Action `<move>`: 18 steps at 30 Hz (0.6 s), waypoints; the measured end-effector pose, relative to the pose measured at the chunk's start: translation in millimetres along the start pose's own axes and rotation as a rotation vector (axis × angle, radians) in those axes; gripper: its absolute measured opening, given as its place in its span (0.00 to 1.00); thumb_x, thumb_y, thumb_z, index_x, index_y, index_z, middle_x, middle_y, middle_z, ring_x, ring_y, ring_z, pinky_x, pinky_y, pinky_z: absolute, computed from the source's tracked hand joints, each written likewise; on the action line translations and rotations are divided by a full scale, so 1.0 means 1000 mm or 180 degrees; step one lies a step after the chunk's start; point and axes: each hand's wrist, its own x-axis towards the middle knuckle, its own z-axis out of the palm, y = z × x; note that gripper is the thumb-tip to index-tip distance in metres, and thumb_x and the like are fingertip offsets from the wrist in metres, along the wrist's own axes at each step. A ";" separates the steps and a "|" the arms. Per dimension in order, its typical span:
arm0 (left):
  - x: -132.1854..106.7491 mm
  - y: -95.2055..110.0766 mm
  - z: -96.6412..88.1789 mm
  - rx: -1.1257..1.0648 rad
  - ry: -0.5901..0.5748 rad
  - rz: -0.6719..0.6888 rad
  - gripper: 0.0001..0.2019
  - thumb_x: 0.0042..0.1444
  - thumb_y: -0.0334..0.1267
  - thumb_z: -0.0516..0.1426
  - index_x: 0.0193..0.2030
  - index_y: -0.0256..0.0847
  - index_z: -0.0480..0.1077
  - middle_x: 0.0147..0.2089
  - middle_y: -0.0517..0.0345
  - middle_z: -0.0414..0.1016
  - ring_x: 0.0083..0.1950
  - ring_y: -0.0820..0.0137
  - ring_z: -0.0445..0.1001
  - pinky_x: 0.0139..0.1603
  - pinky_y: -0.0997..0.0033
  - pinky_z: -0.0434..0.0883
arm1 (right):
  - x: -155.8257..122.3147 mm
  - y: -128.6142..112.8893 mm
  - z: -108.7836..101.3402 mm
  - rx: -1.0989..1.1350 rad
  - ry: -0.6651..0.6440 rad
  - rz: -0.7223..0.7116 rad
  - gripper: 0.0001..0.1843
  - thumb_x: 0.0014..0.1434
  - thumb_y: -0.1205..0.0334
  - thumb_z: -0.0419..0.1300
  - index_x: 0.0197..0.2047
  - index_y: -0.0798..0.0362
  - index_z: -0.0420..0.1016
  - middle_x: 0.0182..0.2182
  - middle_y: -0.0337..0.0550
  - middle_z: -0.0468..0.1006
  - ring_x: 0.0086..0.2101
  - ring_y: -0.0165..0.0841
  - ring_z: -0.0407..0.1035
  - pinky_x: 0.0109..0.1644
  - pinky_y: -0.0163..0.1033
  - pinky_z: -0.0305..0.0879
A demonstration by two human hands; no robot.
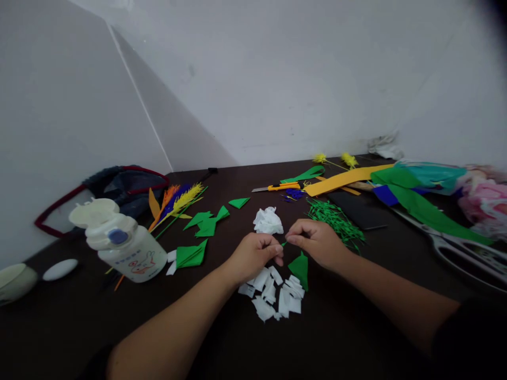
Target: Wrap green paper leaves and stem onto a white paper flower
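Note:
My left hand (256,254) and my right hand (315,241) meet at the middle of the dark table (222,338), both pinched on a thin green strip (284,244) between their fingertips. Under them lie several small white paper pieces (273,295) and a green paper triangle (300,268). A crumpled white paper ball (268,220) rests just behind my hands.
A white glue bottle (122,243) stands at the left. Green paper leaves (206,224), feathery paper stems (178,200), a yellow utility knife (283,186), green shreds (335,217), coloured paper sheets (412,190), scissors (463,250) and a dark bag (119,187) lie around.

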 end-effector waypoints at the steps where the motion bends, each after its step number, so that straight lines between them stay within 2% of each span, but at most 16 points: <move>1: 0.000 0.000 0.000 -0.0040 -0.0022 -0.0001 0.11 0.52 0.39 0.51 0.25 0.35 0.69 0.24 0.56 0.73 0.28 0.73 0.68 0.35 0.73 0.64 | 0.000 -0.001 0.001 -0.0167 0.0042 0.0030 0.05 0.49 0.64 0.58 0.23 0.53 0.71 0.23 0.39 0.72 0.27 0.30 0.66 0.32 0.37 0.60; 7: 0.000 -0.002 -0.001 0.0433 0.0099 0.0123 0.11 0.51 0.40 0.53 0.24 0.36 0.70 0.26 0.57 0.73 0.34 0.71 0.69 0.39 0.72 0.64 | 0.000 -0.004 0.004 -0.0815 0.0141 -0.0081 0.15 0.52 0.58 0.53 0.18 0.53 0.65 0.17 0.38 0.66 0.22 0.28 0.61 0.26 0.35 0.55; 11: -0.001 -0.002 -0.002 0.0539 0.0124 0.0209 0.11 0.51 0.40 0.53 0.24 0.37 0.70 0.26 0.57 0.74 0.36 0.71 0.69 0.40 0.73 0.63 | 0.000 -0.001 0.000 -0.0710 0.0247 0.0237 0.21 0.56 0.54 0.50 0.14 0.53 0.63 0.13 0.36 0.63 0.18 0.27 0.59 0.24 0.34 0.53; 13: -0.002 0.000 -0.002 0.0469 0.0125 0.0211 0.11 0.51 0.40 0.53 0.24 0.37 0.69 0.26 0.58 0.74 0.36 0.70 0.69 0.40 0.73 0.63 | 0.001 0.003 -0.005 -0.0489 0.0426 0.0398 0.22 0.57 0.53 0.47 0.17 0.54 0.65 0.14 0.37 0.65 0.19 0.28 0.61 0.24 0.34 0.56; 15: -0.002 0.001 -0.002 0.0367 0.0137 0.0175 0.11 0.51 0.39 0.52 0.23 0.37 0.69 0.26 0.57 0.74 0.36 0.70 0.70 0.39 0.73 0.64 | 0.001 0.005 -0.011 -0.0316 0.0468 0.0215 0.17 0.58 0.56 0.47 0.25 0.54 0.70 0.20 0.39 0.70 0.24 0.29 0.65 0.28 0.35 0.60; 18: -0.001 0.002 -0.001 0.0225 0.0143 0.0108 0.11 0.51 0.39 0.52 0.23 0.36 0.68 0.26 0.57 0.74 0.35 0.70 0.70 0.39 0.73 0.64 | -0.001 0.006 -0.016 -0.0468 0.0241 -0.0570 0.07 0.54 0.62 0.53 0.34 0.53 0.71 0.30 0.43 0.72 0.31 0.31 0.67 0.35 0.37 0.63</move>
